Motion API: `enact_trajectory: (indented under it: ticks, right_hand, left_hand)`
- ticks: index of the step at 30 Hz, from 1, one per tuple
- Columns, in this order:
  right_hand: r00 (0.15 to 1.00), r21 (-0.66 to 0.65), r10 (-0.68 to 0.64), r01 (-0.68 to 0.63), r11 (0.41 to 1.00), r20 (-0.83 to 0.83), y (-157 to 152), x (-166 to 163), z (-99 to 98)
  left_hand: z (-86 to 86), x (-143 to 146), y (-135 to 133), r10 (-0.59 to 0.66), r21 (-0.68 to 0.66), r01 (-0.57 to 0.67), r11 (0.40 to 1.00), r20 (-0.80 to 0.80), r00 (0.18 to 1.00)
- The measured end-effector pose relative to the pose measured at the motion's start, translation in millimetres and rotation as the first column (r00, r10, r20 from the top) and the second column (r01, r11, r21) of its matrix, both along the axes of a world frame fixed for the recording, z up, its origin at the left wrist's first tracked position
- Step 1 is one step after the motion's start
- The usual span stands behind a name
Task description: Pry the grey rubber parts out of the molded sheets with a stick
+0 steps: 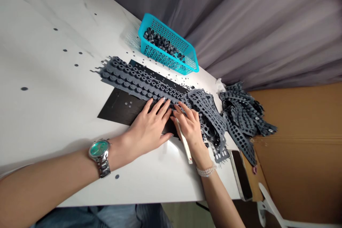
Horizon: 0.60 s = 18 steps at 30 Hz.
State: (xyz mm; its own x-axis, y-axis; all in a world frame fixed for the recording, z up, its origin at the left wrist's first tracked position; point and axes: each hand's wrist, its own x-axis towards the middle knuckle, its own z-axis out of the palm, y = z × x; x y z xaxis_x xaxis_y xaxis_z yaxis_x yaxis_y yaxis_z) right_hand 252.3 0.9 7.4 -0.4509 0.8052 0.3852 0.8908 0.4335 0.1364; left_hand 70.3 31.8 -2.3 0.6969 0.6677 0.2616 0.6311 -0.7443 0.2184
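Note:
A long grey rubber strip (135, 80) with rows of round, ring-like parts lies on a black mat (114, 105). My left hand (149, 124) rests flat with its fingers spread, fingertips touching the strip's near edge. Close beside it, my right hand (190, 126) is closed around a slim white stick-like tool (185, 144). The tool's working end is hidden under my fingers, at the strip. To the right of my right hand, a grey sheet full of punched holes (208, 105) is bunched up, joining or overlapping the strip's end; I cannot tell which.
A turquoise basket (168, 58) holding many small dark pieces stands beyond the mat. Small grey discs (65, 50) are scattered over the white table (48, 114). A heap of perforated strips (240, 110) lies at the right, near a phone (242, 174). A grey curtain hangs behind.

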Motion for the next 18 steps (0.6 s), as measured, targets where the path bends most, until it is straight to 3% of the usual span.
enact_trajectory:
  ticks: [7,13,15,18]
  right_hand:
    - [1.0,-0.034,-0.011,0.011,0.999,0.008,4,1,-4.5]
    - [0.931,0.114,-0.275,0.309,0.944,-0.24,3,18,-4.9]
    - [0.936,0.103,-0.251,0.283,0.954,-0.245,0,18,-3.1]
    - [0.98,0.046,-0.123,0.132,0.99,-0.157,-3,10,-0.3]
  left_hand:
    - [0.1,0,0,-0.007,-0.008,0.007,1.0,0.003,1.0]
    - [2.1,0,0,0.015,-0.004,-0.015,1.0,0.012,1.0]
    - [1.8,0,0,0.012,-0.008,-0.011,1.0,0.01,1.0]
    - [1.1,-1,-1,0.002,-0.009,-0.002,1.0,0.016,1.0]
